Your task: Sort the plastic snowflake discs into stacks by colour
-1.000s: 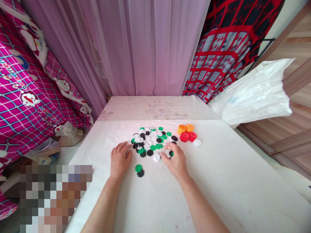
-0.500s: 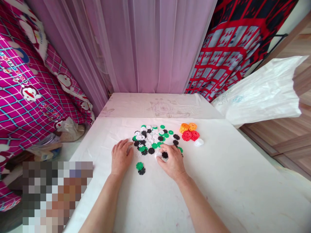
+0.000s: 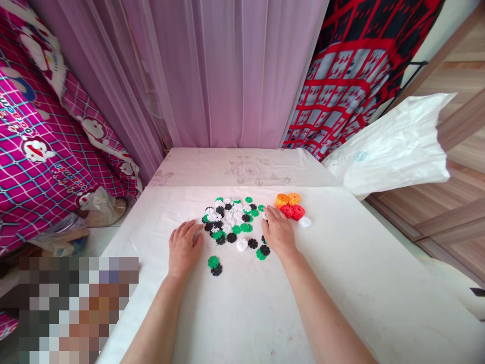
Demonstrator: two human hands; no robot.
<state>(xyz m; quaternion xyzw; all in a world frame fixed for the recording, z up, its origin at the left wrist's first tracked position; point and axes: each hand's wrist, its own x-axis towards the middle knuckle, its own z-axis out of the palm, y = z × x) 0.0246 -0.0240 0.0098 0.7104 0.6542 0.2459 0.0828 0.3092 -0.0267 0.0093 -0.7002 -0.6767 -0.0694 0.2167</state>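
Flower-shaped plastic discs in white (image 3: 232,217), black (image 3: 231,237) and green (image 3: 244,228) lie in a loose pile on the white-covered table. My left hand (image 3: 185,248) rests on the cloth at the pile's left side, fingers stretched, holding nothing. On the pile's right edge, my right hand (image 3: 279,231) is palm down with fingers extended over some discs, partly hiding them. A small stack of white discs (image 3: 242,244) sits in front of the pile. Nearer me lie a green disc (image 3: 213,262) and a black disc (image 3: 216,270), overlapping.
Orange stacks (image 3: 282,200) and red stacks (image 3: 292,212) of discs stand to the right of the pile, beside a white stack (image 3: 304,222). A white plastic bag (image 3: 394,151) leans at the table's right edge. Purple curtains (image 3: 227,76) hang behind.
My right hand has moved right and away from me, off the white stack, uncovering it and a green and black pair. My left hand has stayed in place. The view has shifted slightly.
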